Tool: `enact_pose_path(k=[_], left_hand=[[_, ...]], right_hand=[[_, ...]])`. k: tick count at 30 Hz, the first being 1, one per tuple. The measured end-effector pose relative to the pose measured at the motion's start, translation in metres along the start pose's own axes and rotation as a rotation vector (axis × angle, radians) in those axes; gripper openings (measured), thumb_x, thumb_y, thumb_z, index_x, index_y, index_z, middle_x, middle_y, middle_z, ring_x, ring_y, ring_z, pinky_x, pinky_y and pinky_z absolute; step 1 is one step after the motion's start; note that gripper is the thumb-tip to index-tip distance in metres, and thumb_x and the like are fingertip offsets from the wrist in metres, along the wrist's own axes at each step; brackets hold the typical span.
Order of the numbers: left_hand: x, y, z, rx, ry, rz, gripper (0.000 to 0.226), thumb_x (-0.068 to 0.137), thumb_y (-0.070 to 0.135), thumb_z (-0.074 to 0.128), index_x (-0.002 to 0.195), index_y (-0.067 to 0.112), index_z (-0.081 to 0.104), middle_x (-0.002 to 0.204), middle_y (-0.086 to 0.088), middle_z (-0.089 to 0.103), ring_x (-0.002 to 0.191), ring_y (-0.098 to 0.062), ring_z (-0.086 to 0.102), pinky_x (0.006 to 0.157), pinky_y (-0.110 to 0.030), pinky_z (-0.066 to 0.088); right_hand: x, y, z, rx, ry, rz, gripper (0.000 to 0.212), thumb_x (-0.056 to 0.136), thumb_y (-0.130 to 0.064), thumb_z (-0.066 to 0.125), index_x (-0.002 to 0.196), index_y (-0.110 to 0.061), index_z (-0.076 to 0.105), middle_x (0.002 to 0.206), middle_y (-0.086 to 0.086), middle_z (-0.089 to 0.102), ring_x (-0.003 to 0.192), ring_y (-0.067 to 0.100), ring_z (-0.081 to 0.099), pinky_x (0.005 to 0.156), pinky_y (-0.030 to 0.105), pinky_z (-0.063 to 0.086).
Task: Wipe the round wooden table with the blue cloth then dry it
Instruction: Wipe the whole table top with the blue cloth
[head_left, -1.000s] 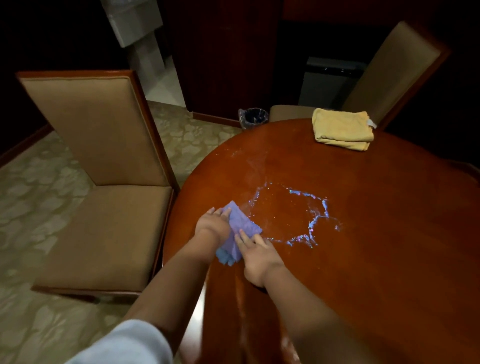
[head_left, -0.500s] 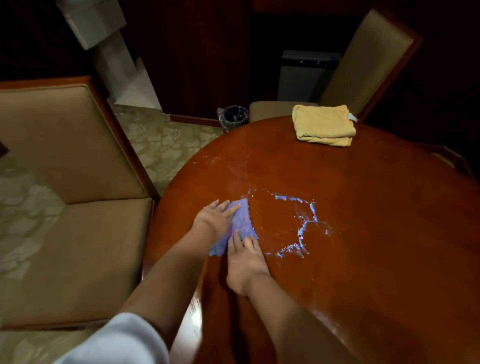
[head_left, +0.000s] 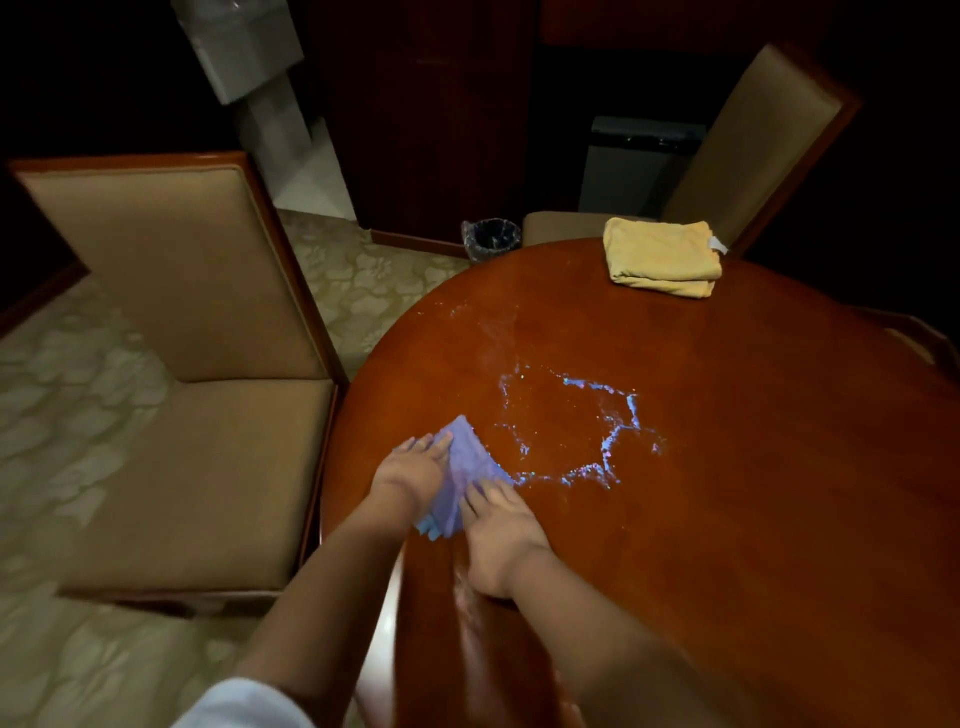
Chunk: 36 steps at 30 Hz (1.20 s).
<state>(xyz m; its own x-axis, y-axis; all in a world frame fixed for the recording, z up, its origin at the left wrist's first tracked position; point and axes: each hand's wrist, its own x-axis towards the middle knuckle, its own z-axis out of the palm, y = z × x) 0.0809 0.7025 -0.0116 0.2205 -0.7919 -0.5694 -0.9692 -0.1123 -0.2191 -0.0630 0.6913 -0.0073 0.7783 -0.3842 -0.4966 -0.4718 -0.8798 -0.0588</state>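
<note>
The round wooden table (head_left: 727, 467) fills the right half of the view, glossy and reddish. A blue cloth (head_left: 465, 473) lies folded on it near the left edge. My left hand (head_left: 413, 470) presses flat on the cloth's left side, and my right hand (head_left: 498, 525) presses flat on its near right side, fingers straight. A wet patch (head_left: 576, 431) with a glinting outline lies just right of the cloth. A folded yellow towel (head_left: 662, 257) rests at the table's far edge.
A tan upholstered chair (head_left: 182, 415) stands close against the table's left side. A second chair (head_left: 753, 150) stands behind the yellow towel. A small lined bin (head_left: 491, 239) sits on the patterned carpet beyond the table.
Both hands stay flat on the blue cloth and have shifted it only slightly near the wet patch. The camera view has swung a little.
</note>
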Motion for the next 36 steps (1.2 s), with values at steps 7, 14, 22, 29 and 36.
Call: enact_pose_path(k=[7, 14, 22, 29, 36], left_hand=[[-0.054, 0.023, 0.023, -0.188, -0.024, -0.152, 0.051, 0.1, 0.014, 0.036, 0.148, 0.005, 0.024, 0.157, -0.009, 0.02, 0.14, -0.024, 0.028, 0.112, -0.029, 0.022], [-0.044, 0.023, 0.038, -0.201, -0.057, -0.228, 0.06, 0.102, 0.023, 0.031, 0.152, 0.005, 0.004, 0.16, -0.007, -0.008, 0.148, -0.023, 0.003, 0.119, -0.033, 0.013], [0.012, -0.052, 0.013, -0.128, -0.086, -0.123, 0.064, 0.103, 0.038, 0.03, 0.152, 0.01, -0.001, 0.159, 0.001, -0.013, 0.148, -0.022, -0.003, 0.118, -0.036, 0.005], [0.075, -0.098, -0.023, 0.091, -0.058, 0.041, 0.061, 0.102, 0.016, 0.035, 0.152, 0.006, 0.002, 0.159, -0.005, -0.014, 0.147, -0.026, -0.009, 0.12, -0.039, 0.002], [0.107, -0.096, -0.054, 0.128, -0.047, 0.145, 0.057, 0.1, 0.013, 0.043, 0.151, 0.006, 0.018, 0.159, -0.009, -0.012, 0.147, -0.028, -0.005, 0.119, -0.039, 0.014]], right_hand=[[-0.017, -0.012, 0.021, -0.046, 0.005, -0.072, 0.065, 0.101, -0.044, 0.028, 0.154, -0.01, 0.009, 0.161, 0.01, 0.0, 0.148, 0.031, -0.003, 0.118, 0.042, -0.008], [-0.006, -0.014, 0.017, 0.017, -0.001, -0.03, 0.078, 0.096, -0.046, 0.043, 0.153, -0.008, 0.006, 0.159, 0.02, -0.005, 0.147, 0.032, -0.006, 0.118, 0.041, -0.005], [0.058, -0.019, -0.021, 0.014, 0.041, 0.041, 0.073, 0.096, -0.04, 0.044, 0.153, -0.01, 0.01, 0.159, 0.019, -0.001, 0.147, 0.031, 0.001, 0.119, 0.043, 0.004], [0.116, -0.026, -0.058, 0.06, 0.021, 0.224, 0.068, 0.096, -0.035, 0.041, 0.153, -0.01, 0.012, 0.16, 0.017, 0.002, 0.147, 0.031, 0.006, 0.117, 0.046, 0.007], [0.13, -0.011, -0.058, 0.192, 0.082, 0.297, 0.075, 0.09, -0.031, 0.047, 0.154, -0.023, 0.009, 0.161, 0.004, -0.002, 0.145, 0.024, 0.009, 0.116, 0.04, 0.006]])
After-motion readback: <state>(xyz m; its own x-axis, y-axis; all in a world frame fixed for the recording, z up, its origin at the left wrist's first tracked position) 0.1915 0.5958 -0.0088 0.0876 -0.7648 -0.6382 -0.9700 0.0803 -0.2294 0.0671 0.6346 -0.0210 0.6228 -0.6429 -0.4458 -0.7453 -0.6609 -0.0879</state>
